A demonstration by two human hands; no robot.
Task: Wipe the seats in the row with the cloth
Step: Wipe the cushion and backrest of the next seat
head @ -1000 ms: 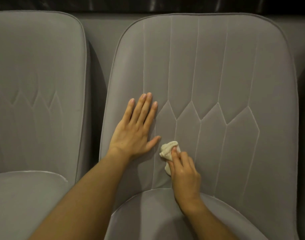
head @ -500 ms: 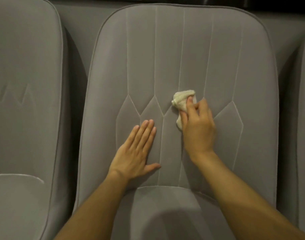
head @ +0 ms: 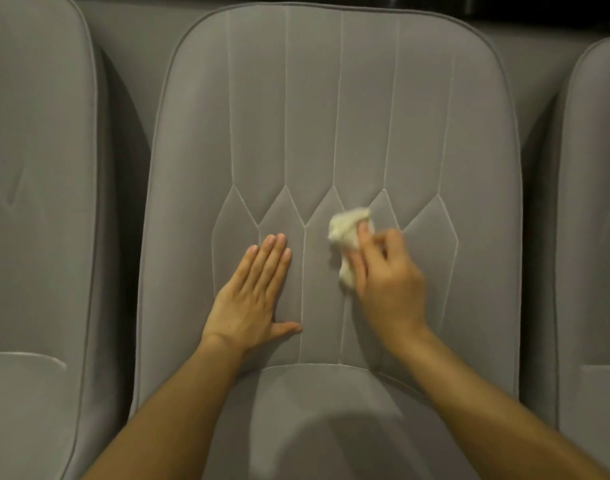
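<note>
**A:** In the head view, what has the right hand got hold of?

**B:** The right hand (head: 386, 282) has its fingers curled round a crumpled cream cloth (head: 346, 230). It presses the cloth against the backrest (head: 331, 116) of the middle grey seat. The cloth sits a little right of the backrest's centre, at the row of stitched diamond points. The hand is slightly blurred.

**A:** And the left hand?

**B:** The left hand (head: 251, 299) lies flat on the same backrest, fingers straight and close together, thumb spread sideways. It holds nothing. It is left of the cloth and lower, near it but not touching.

**A:** What surrounds them?

**B:** The seat cushion (head: 331, 427) lies below, with both forearms reaching over it. A left neighbouring seat (head: 37, 168) and a right neighbouring seat (head: 594, 202) flank the middle one, each beyond a dark gap.
</note>
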